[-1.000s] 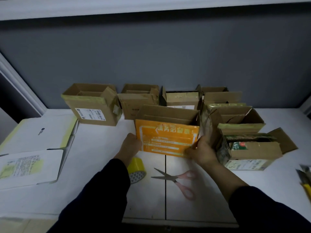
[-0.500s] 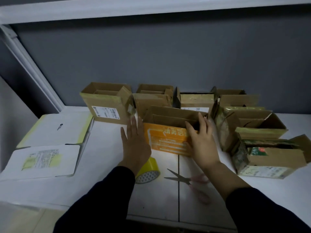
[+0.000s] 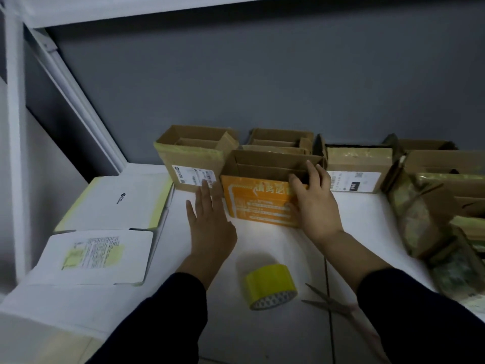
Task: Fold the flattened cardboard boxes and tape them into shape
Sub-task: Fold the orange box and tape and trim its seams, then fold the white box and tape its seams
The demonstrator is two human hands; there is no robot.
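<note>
An assembled cardboard box with an orange printed front [image 3: 256,203] stands upright and open-topped among other boxes near the wall. My right hand [image 3: 313,203] lies flat against its front right corner, fingers straight and reaching over the top edge. My left hand [image 3: 210,227] is flat with straight fingers just left of the box, close to its left side. A roll of yellow tape [image 3: 270,286] lies on the white table [image 3: 262,332] between my forearms. Scissors [image 3: 333,303] lie to the right of the tape, partly under my right sleeve.
Several assembled brown boxes line the wall: one with a label [image 3: 193,158] at left, one behind [image 3: 280,139], one with a white label [image 3: 355,169] at right. More taped boxes [image 3: 430,206] crowd the right. Flattened white boxes [image 3: 102,227] lie at left.
The orange box has been pushed back toward the wall into the row. Both hands went from gripping its sides to lying flat with straight fingers. The view has shifted left.
</note>
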